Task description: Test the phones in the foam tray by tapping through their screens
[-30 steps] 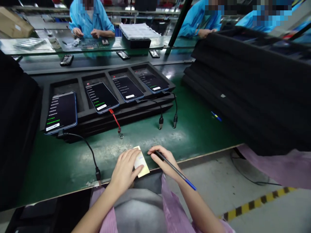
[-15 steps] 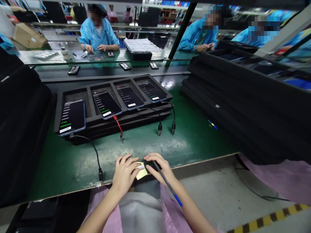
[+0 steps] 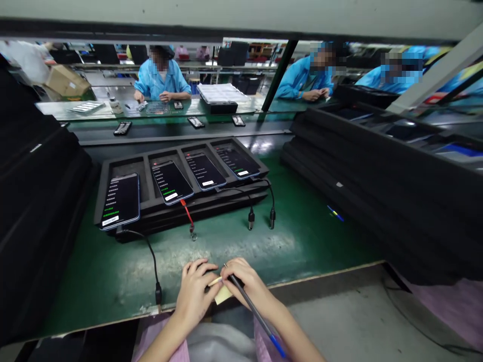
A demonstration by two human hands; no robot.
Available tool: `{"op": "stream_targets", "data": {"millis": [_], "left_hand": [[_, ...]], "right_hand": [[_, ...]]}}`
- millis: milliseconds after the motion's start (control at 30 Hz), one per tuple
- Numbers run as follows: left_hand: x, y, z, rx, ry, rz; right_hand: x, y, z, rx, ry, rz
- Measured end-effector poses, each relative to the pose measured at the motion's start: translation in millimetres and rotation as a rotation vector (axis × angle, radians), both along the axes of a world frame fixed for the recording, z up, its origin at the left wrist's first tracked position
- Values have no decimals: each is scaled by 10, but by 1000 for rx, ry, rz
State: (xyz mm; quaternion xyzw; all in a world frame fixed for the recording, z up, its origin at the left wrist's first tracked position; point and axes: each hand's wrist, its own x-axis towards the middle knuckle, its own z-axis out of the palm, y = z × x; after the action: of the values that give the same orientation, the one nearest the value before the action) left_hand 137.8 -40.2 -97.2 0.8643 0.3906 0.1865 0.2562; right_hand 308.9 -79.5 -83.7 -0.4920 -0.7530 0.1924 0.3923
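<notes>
My left hand (image 3: 196, 294) and my right hand (image 3: 245, 284) meet at the near edge of the green bench, both pinching a small yellow sticky note (image 3: 222, 294) between their fingertips. A dark pen with a blue cap (image 3: 256, 317) also lies in my right hand, slanting back toward my body. Beyond the hands, a black foam tray (image 3: 145, 168) holds several phones with lit screens, such as the left phone (image 3: 121, 201), each with a cable at its lower end.
Loose cable plugs (image 3: 251, 218) and a red cable (image 3: 187, 217) lie on the green mat (image 3: 302, 236). Tall stacks of black trays stand at the left (image 3: 33, 201) and the right (image 3: 396, 186). Workers in blue coats sit across the conveyor. A blue pen (image 3: 335, 213) lies by the right stack.
The camera tilted up, so everything slid down the picture. My hands closed together over the yellow note, which was lying flatter under my left fingers before.
</notes>
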Motion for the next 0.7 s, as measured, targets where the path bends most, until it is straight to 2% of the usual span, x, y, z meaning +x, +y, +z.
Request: {"op": "stream_targets", "data": {"millis": [200, 300, 700], "left_hand": [[-8, 11, -25, -7, -31, 5], [6, 6, -46, -10, -41, 27], [-13, 20, 41, -151, -33, 32]], "right_hand": [[-20, -5, 14, -118, 11, 34], [-23, -4, 12, -123, 23, 39], [-54, 35, -41, -232, 269, -70]]}}
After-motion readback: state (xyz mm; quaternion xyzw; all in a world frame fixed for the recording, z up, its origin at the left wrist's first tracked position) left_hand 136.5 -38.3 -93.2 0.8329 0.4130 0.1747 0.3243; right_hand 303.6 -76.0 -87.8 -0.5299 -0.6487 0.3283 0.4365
